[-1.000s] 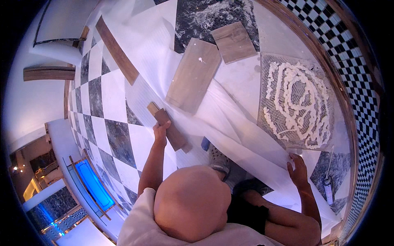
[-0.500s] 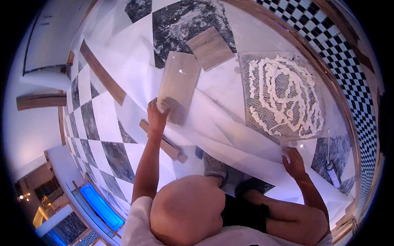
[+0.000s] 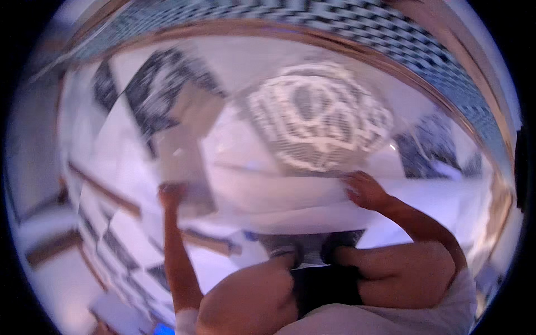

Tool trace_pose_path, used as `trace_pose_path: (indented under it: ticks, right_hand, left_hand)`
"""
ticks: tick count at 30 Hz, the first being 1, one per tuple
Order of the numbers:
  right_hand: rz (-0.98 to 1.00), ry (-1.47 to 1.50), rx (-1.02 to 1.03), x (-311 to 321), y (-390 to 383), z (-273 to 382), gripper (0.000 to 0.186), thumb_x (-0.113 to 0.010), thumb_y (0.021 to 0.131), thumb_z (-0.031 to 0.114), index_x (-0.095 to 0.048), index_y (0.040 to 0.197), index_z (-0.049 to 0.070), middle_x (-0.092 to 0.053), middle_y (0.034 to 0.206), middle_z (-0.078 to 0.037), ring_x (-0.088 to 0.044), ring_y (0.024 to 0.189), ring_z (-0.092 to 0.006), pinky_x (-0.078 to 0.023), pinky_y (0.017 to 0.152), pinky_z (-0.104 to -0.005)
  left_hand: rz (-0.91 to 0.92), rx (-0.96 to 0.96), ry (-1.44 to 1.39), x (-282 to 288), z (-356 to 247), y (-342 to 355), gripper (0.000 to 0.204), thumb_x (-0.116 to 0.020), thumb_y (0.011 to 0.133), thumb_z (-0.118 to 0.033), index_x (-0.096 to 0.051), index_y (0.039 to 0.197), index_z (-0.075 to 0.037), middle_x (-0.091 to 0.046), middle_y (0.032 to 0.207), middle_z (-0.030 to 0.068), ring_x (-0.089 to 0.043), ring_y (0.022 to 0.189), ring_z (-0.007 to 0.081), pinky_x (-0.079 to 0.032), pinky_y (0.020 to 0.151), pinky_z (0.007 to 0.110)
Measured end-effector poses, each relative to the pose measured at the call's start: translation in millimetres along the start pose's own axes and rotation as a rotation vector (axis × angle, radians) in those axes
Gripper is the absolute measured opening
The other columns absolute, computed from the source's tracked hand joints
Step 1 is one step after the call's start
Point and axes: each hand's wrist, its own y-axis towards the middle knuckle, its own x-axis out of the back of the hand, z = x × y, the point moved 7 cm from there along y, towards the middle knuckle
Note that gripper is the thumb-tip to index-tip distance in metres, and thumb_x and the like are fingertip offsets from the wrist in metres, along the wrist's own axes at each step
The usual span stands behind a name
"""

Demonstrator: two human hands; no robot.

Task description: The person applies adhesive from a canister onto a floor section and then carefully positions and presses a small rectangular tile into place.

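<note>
A soft white sheet (image 3: pixel 268 195) runs across the floor in front of me, folded along its near side. My left hand (image 3: pixel 172 195) is closed at its left part, beside the near end of a greyish-brown plank (image 3: pixel 181 164); motion blurs the fingers. My right hand (image 3: pixel 365 190) grips the sheet's far edge on the right, fingers curled. Just beyond that edge lies a grey ridged patch (image 3: pixel 273 148) with looping cream adhesive beads (image 3: pixel 318 111) on it. Parts of the sheet under the plank are hidden.
A shorter plank piece (image 3: pixel 195 111) lies beyond the first one. Narrow wooden strips (image 3: pixel 103 190) are on the left, with another offcut (image 3: pixel 206 241) near my feet. A blurred adhesive cartridge (image 3: pixel 446 169) rests at the right. Checkered tiling (image 3: pixel 335 19) borders the far side.
My view has turned right, so the scene appears rotated and blurred. Both hands stay at the sheet, whose span between them now lies more level across the view.
</note>
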Motion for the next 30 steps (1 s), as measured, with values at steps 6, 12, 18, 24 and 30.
trace_pose_path:
  ticks: [6,12,18,24,30]
  right_hand:
    - [-0.064,0.039,-0.006,-0.4,-14.9,3.5,0.036,-0.067,0.091,0.018,-0.062,0.123,0.002,-0.062,0.127,-0.015,-0.056,0.122,-0.0342,-0.043,0.109,-0.0469]
    - [-0.208,0.1,0.025,-22.2,-22.1,15.0,0.032,-0.071,0.087,0.014,-0.062,0.116,0.004,-0.06,0.125,-0.014,-0.057,0.116,-0.0353,-0.047,0.1,-0.0471]
    - [-0.276,0.117,0.053,-30.4,-2.5,27.2,0.03,-0.07,0.089,0.015,-0.062,0.116,0.004,-0.062,0.122,-0.015,-0.057,0.116,-0.0352,-0.047,0.101,-0.0468]
    - [-0.368,0.232,-0.124,-35.9,-24.5,11.0,0.031,-0.065,0.095,0.02,-0.064,0.12,0.002,-0.064,0.121,-0.017,-0.057,0.118,-0.0369,-0.046,0.104,-0.0474]
    - [-0.491,0.564,-0.524,-21.8,-34.8,-1.8,0.034,-0.059,0.101,0.029,-0.065,0.116,-0.002,-0.067,0.116,-0.022,-0.063,0.11,-0.039,-0.05,0.098,-0.0496]
  left_hand:
    - [-0.062,0.282,-1.111,61.9,-61.9,-53.3,0.048,-0.072,0.095,-0.028,-0.055,0.127,0.002,-0.062,0.117,0.0101,-0.056,0.106,0.023,-0.044,0.099,0.039]
    - [-0.11,0.055,-1.317,192.8,-158.3,-78.0,0.037,-0.07,0.094,-0.025,-0.057,0.119,0.0,-0.06,0.111,0.0065,-0.055,0.1,0.0185,-0.047,0.088,0.036]
    - [0.095,-0.418,-1.098,234.6,-365.7,-33.3,0.029,-0.075,0.091,-0.024,-0.061,0.108,-0.005,-0.054,0.093,-0.0035,-0.05,0.084,0.0124,-0.044,0.076,0.029]
    - [0.301,-0.737,-0.872,165.6,-584.5,-24.1,0.032,-0.079,0.089,-0.024,-0.066,0.105,0.0,-0.063,0.086,0.0029,-0.055,0.079,0.0125,-0.049,0.073,0.032]
    - [0.376,-0.78,-0.871,106.8,-637.3,3.0,0.03,-0.077,0.09,-0.024,-0.066,0.104,0.0,-0.066,0.088,0.0049,-0.058,0.08,0.0147,-0.049,0.075,0.033]
